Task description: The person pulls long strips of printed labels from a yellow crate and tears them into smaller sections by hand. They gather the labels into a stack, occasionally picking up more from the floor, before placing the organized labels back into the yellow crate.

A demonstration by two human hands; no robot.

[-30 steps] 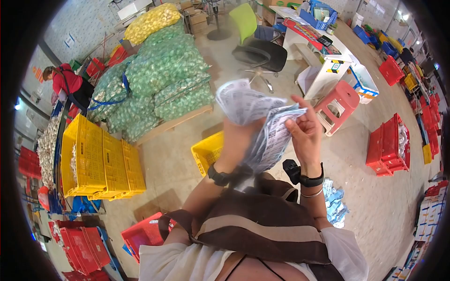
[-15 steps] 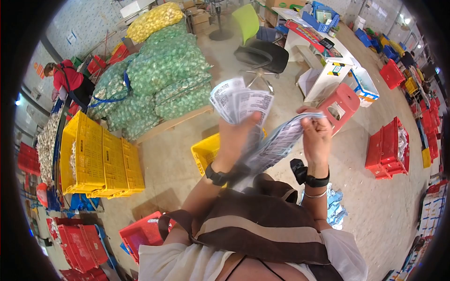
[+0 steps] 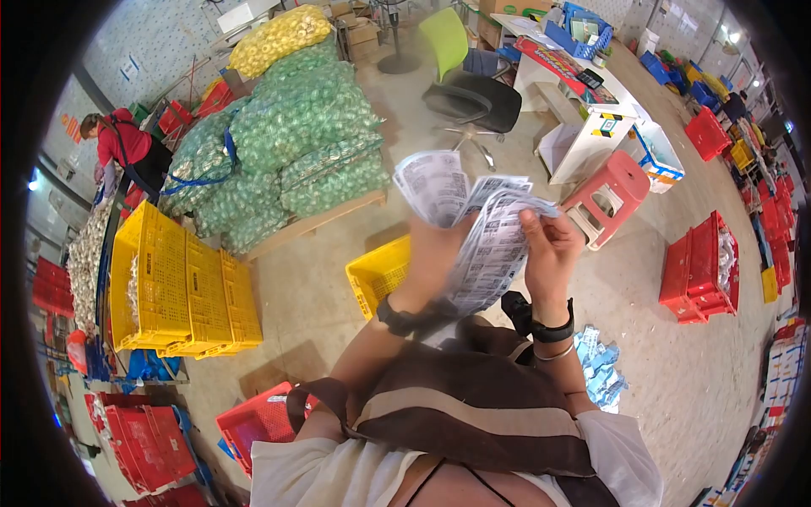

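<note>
Printed paper labels (image 3: 494, 245), white with rows of dark text, hang in a thick bundle between my two hands. My right hand (image 3: 551, 252) pinches the top right edge of this bundle between thumb and fingers. On the other side, my left hand (image 3: 432, 258) is smeared by motion but is closed around labels. Several of them fan out (image 3: 435, 186) above its fingers. The bundle hides part of the left fingers. Below sits a brown apron (image 3: 473, 397) with a beige stripe, on my lap.
A yellow crate (image 3: 378, 275) stands on the floor just left of my hands, and a pink stool (image 3: 621, 182) at right. Blue-white crumpled pieces (image 3: 600, 367) lie by my right arm. Green net sacks (image 3: 296, 127) are piled ahead-left; a person (image 3: 127, 144) bends at far left.
My right hand has moved left and slightly down, bringing its label bundle closer to my left hand. The bundle now stands more upright, and the fanned labels have shifted.
</note>
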